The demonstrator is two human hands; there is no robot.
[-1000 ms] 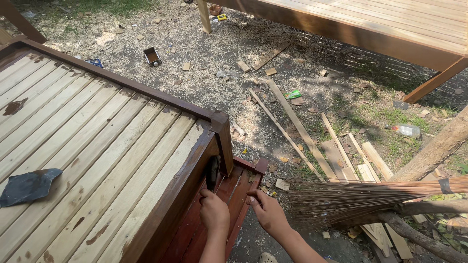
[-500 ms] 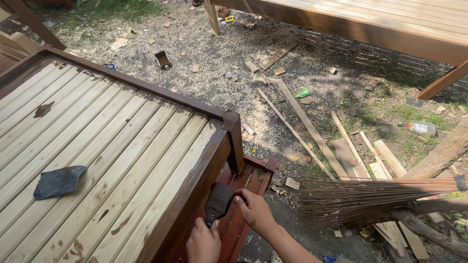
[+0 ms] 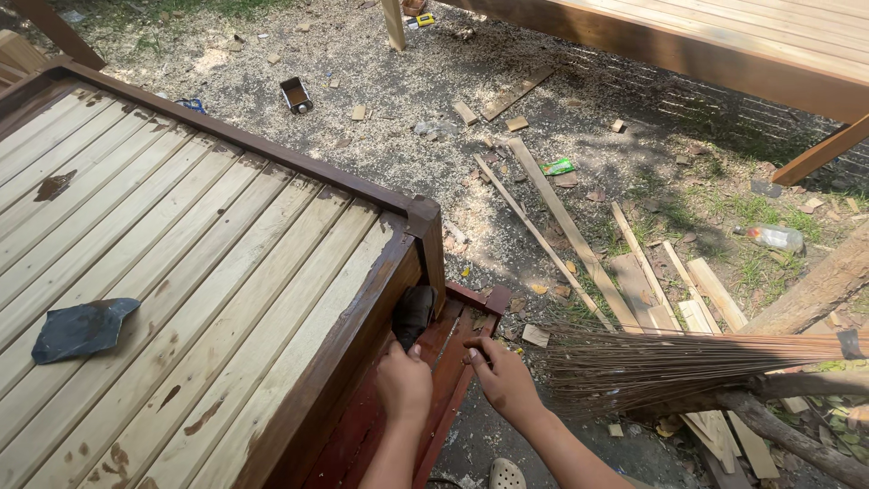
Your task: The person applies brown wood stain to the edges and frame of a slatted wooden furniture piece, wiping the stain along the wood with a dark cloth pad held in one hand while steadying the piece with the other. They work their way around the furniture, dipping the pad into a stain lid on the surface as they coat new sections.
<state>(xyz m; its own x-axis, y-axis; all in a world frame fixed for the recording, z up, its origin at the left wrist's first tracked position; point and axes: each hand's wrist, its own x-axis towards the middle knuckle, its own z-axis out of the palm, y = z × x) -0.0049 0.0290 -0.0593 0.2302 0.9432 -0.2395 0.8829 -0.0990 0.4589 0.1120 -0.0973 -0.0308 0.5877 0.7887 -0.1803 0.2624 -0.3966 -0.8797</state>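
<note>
My left hand [image 3: 404,382] grips a wide, dark paintbrush [image 3: 413,314] and presses its bristles against the dark brown stained side rail [image 3: 362,326] of a slatted wooden platform [image 3: 181,272], just below the corner post [image 3: 427,240]. My right hand [image 3: 503,378] rests beside it, fingers curled on the edge of a reddish stained panel [image 3: 444,362] leaning low against the platform. The platform's top slats are bare pale wood with brown stain spots.
A dark grey rag [image 3: 81,328] lies on the slats at left. A twig broom [image 3: 670,367] lies to the right over wood offcuts [image 3: 652,272]. Sawdust, scraps, a plastic bottle [image 3: 769,237] and a small container [image 3: 295,93] litter the ground. Another wooden platform [image 3: 724,36] stands beyond.
The brush has moved up from the red panel onto the platform's side rail. My right hand has let go of the brush and dropped to the red panel; my left hand now holds it.
</note>
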